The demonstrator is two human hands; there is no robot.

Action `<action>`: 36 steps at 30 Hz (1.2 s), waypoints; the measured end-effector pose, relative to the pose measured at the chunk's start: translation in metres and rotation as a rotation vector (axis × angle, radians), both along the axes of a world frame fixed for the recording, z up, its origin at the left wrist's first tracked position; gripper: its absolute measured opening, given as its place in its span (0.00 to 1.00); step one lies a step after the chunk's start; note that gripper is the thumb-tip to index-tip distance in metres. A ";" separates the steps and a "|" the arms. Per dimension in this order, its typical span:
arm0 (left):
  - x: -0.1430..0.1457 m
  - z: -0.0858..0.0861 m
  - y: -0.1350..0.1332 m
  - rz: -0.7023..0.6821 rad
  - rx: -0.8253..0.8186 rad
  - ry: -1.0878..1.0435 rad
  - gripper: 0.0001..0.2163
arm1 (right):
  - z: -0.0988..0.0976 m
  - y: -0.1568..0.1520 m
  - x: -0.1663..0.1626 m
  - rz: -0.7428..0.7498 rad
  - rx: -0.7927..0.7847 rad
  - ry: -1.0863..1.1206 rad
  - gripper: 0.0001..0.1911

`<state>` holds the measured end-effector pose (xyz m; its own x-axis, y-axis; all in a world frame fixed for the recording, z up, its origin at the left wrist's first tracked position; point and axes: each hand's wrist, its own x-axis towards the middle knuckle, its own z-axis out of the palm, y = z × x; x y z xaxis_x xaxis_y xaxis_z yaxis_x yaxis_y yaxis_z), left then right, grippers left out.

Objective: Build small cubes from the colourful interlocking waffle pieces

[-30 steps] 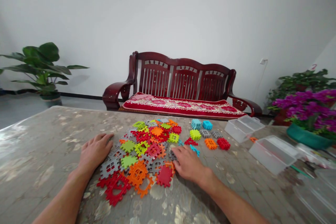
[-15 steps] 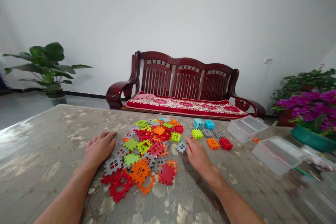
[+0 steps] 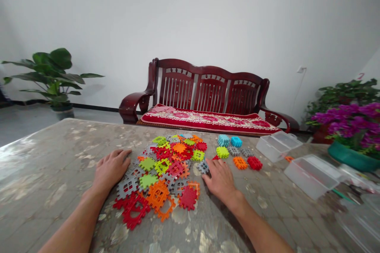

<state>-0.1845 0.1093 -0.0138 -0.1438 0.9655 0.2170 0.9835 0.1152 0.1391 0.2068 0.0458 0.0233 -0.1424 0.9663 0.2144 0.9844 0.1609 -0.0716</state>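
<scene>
A pile of flat interlocking plastic tiles (image 3: pixel 166 170) in red, orange, green and grey lies on the patterned table (image 3: pixel 53 174). My left hand (image 3: pixel 110 168) rests flat at the pile's left edge, fingers stretched out. On the pile's right edge my right hand (image 3: pixel 219 179) lies palm down, its fingertips touching a small grey tile (image 3: pixel 203 166). Small sorted stacks of tiles (image 3: pixel 236 152) in blue, green, grey, orange and red stand just beyond the right hand.
Two open clear plastic boxes (image 3: pixel 311 174) sit on the table's right side, near a pot of purple flowers (image 3: pixel 353 134). A dark wooden bench (image 3: pixel 204 102) with a red cushion stands behind the table. A leafy plant (image 3: pixel 52 75) is at the far left.
My right hand moved away from me along the pile's right edge to the small grey tile, then drew back slightly. The left hand barely shifted.
</scene>
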 end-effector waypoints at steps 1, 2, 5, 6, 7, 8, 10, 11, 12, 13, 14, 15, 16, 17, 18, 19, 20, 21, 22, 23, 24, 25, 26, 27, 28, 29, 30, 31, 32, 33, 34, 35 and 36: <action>0.000 0.000 0.000 -0.001 -0.002 0.001 0.24 | -0.001 0.001 0.000 -0.002 -0.003 -0.009 0.24; -0.001 -0.001 0.000 -0.003 -0.002 0.002 0.24 | -0.001 0.002 -0.001 -0.003 -0.006 -0.012 0.24; -0.002 -0.002 0.000 -0.008 0.000 0.008 0.25 | -0.002 0.003 0.000 -0.012 -0.021 0.021 0.25; -0.002 -0.002 0.000 -0.006 0.001 0.011 0.24 | -0.002 0.004 0.000 -0.018 -0.027 0.044 0.25; -0.001 -0.003 0.000 -0.004 0.001 0.015 0.24 | -0.002 0.004 0.000 -0.028 -0.033 0.071 0.26; -0.001 -0.002 0.000 0.000 -0.001 0.017 0.24 | -0.002 0.004 0.000 -0.037 -0.037 0.101 0.27; 0.000 -0.001 0.000 0.008 -0.008 0.019 0.23 | -0.001 0.004 0.000 -0.057 -0.047 0.166 0.28; 0.000 -0.001 0.000 0.009 -0.013 0.019 0.23 | 0.000 0.005 0.002 -0.064 -0.049 0.202 0.28; 0.001 0.000 0.000 0.010 -0.019 0.020 0.23 | 0.002 0.007 0.005 -0.068 -0.047 0.242 0.29; 0.001 0.001 0.000 0.011 -0.028 0.022 0.23 | 0.004 0.010 0.010 -0.073 -0.039 0.288 0.29; 0.001 0.002 0.000 0.012 -0.037 0.023 0.23 | 0.006 0.014 0.018 -0.084 -0.025 0.339 0.30; 0.001 0.002 0.000 0.011 -0.047 0.024 0.23 | 0.008 0.020 0.029 -0.101 -0.005 0.390 0.32; 0.001 0.002 0.000 0.012 -0.055 0.024 0.23 | 0.009 0.028 0.042 -0.136 0.023 0.447 0.33; 0.001 0.003 0.000 0.011 -0.060 0.024 0.24 | 0.010 0.037 0.058 -0.180 0.053 0.492 0.33; 0.001 0.003 0.000 0.008 -0.062 0.025 0.24 | 0.010 0.047 0.075 -0.232 0.078 0.526 0.33; 0.001 0.002 -0.001 0.005 -0.061 0.026 0.24 | 0.009 0.057 0.093 -0.288 0.096 0.557 0.35; 0.001 0.002 -0.001 0.006 -0.060 0.026 0.24 | 0.007 0.067 0.111 -0.344 0.100 0.596 0.35; 0.001 0.002 0.000 0.008 -0.057 0.027 0.23 | 0.004 0.076 0.127 -0.395 0.083 0.639 0.36; 0.001 0.002 0.000 0.014 -0.055 0.027 0.23 | 0.000 0.084 0.141 -0.441 0.060 0.669 0.36; 0.001 0.001 0.000 0.021 -0.054 0.027 0.23 | -0.003 0.091 0.152 -0.483 0.031 0.675 0.36; 0.000 0.000 0.000 0.027 -0.053 0.027 0.23 | -0.006 0.097 0.160 -0.502 0.028 0.659 0.36; 0.000 0.000 0.001 0.026 -0.051 0.027 0.23 | -0.010 0.101 0.165 -0.514 0.023 0.644 0.36; -0.001 -0.001 0.001 0.021 -0.048 0.027 0.23 | -0.012 0.104 0.168 -0.517 0.022 0.628 0.36; -0.001 -0.002 0.001 0.016 -0.046 0.026 0.23 | -0.014 0.107 0.169 -0.514 0.025 0.617 0.35; -0.002 -0.002 0.001 0.012 -0.042 0.025 0.23 | -0.016 0.108 0.168 -0.511 0.025 0.613 0.36; -0.002 -0.003 0.002 0.009 -0.038 0.024 0.23 | -0.017 0.110 0.168 -0.509 0.025 0.613 0.36; -0.002 -0.003 0.002 0.010 -0.037 0.024 0.23 | -0.017 0.111 0.167 -0.509 0.026 0.609 0.36; -0.002 -0.003 0.002 0.014 -0.037 0.025 0.23 | -0.018 0.112 0.166 -0.512 0.027 0.598 0.36; -0.002 -0.003 0.002 0.019 -0.036 0.025 0.23 | -0.019 0.112 0.166 -0.518 0.028 0.581 0.36; -0.001 -0.003 0.001 0.020 -0.033 0.025 0.23 | -0.019 0.113 0.166 -0.525 0.029 0.560 0.36; -0.001 -0.003 0.001 0.020 -0.030 0.025 0.23 | -0.020 0.114 0.167 -0.534 0.029 0.539 0.36; -0.001 -0.003 0.001 0.020 -0.030 0.023 0.22 | -0.021 0.115 0.167 -0.541 0.027 0.520 0.36; -0.001 -0.002 0.001 0.021 -0.029 0.020 0.22 | -0.022 0.116 0.168 -0.546 0.023 0.507 0.36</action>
